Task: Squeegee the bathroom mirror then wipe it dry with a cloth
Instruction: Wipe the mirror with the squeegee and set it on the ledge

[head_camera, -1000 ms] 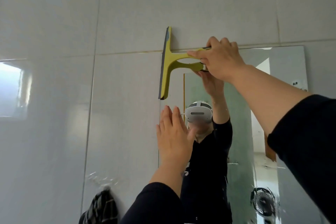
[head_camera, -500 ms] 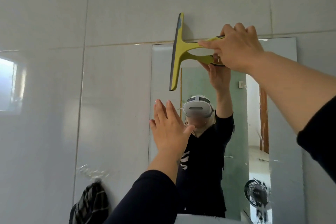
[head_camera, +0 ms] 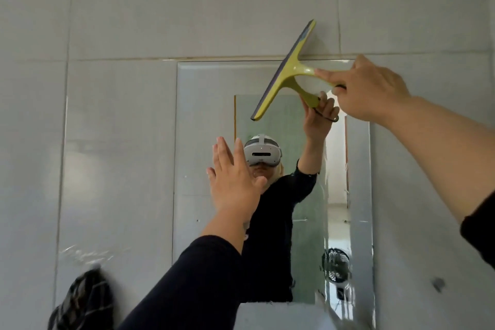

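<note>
A rectangular mirror hangs on the grey tiled wall. My right hand grips the handle of a yellow-green squeegee near the mirror's top edge. Its blade is tilted, the upper end over the tile above the mirror and the lower end over the glass. My left hand is raised flat in front of the mirror's left half, fingers together and pointing up, holding nothing. Whether it touches the glass I cannot tell. The mirror reflects the person with a white headset.
A dark checked cloth hangs on the wall at lower left, under a clear hook. A white object stands below the mirror. A small black fan shows as a reflection at the mirror's lower right.
The squeegee went from the mirror's left edge to its upper right, and its blade tilted from upright to slanted. The view shifted left, showing the whole mirror. My left hand stayed raised.
</note>
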The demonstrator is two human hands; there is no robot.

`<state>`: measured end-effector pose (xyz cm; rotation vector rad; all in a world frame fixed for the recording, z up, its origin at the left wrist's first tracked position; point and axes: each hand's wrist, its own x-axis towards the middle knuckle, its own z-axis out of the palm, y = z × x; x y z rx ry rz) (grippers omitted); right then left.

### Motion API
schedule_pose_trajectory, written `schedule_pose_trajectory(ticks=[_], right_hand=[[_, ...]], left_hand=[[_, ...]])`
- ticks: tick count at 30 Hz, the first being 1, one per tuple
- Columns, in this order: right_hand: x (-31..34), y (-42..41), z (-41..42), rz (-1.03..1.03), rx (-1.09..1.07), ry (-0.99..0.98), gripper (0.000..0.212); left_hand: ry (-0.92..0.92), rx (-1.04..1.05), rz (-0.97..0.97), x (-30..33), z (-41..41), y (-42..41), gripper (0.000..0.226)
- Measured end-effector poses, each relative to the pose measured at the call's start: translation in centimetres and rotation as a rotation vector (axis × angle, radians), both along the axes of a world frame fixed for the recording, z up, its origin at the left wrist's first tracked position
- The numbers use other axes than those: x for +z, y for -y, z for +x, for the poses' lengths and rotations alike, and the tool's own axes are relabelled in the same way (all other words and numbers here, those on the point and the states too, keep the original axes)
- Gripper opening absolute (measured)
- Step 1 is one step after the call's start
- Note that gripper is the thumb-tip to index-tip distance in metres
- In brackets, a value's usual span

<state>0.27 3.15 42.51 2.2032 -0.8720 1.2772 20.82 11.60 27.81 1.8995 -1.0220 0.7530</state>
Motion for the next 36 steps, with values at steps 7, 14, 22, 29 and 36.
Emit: schedule_pose_trajectory(ticks=[7,14,22,29,36], right_hand=[[-2.0,0.9,-0.9,0.019,0.004,0.135,0.04],[-3.1,1.7,-2.3,0.055,-0.024,0.214,0.04],[-4.2,2.0,-3.2,0.142,-0.029,0.269,0.042],[-6.3,1.8,-3.8,0.268,0.054,0.376,0.044],[-9.1,-1.3,1.2,0.417,0.253,0.634,0.047]], left_hand=[[0.004,0.011,-0.021,-0.2,0.2,0.2,0.095],[0.021,0.008,-0.044,-0.4,0.5,0.6,0.096],[0.028,0.001,-0.05,-0.4,0.7,0.7,0.095],[0.019,-0.003,-0.062,-0.5,0.8,0.8,0.094],[-0.019,-0.026,-0.049,-0.1,0.6,0.6,0.095]])
